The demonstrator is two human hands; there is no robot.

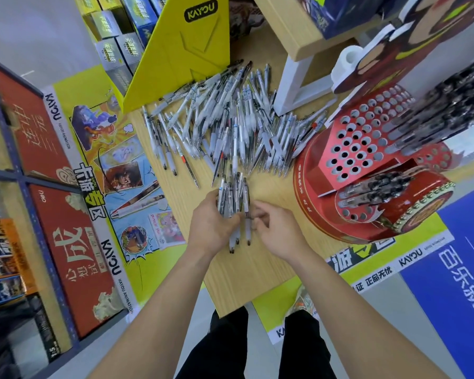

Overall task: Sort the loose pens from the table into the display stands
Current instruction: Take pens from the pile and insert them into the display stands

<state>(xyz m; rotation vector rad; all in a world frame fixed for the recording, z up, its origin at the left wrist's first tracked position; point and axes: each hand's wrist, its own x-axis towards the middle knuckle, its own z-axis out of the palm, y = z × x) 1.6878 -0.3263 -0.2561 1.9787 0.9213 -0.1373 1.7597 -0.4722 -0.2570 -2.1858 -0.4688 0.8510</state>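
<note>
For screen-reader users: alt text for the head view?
Left hand grips a bundle of pens over a wooden table; right hand pinches one of them. A pile of loose pens lies beyond, a red display stand at right.

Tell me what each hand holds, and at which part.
The left hand grips a bundle of pens around the middle. The right hand seems to pinch one pen at the bundle's edge, just above its white grip.

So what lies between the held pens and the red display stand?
Head view: only bare table between the held pens and the red stand.
</note>
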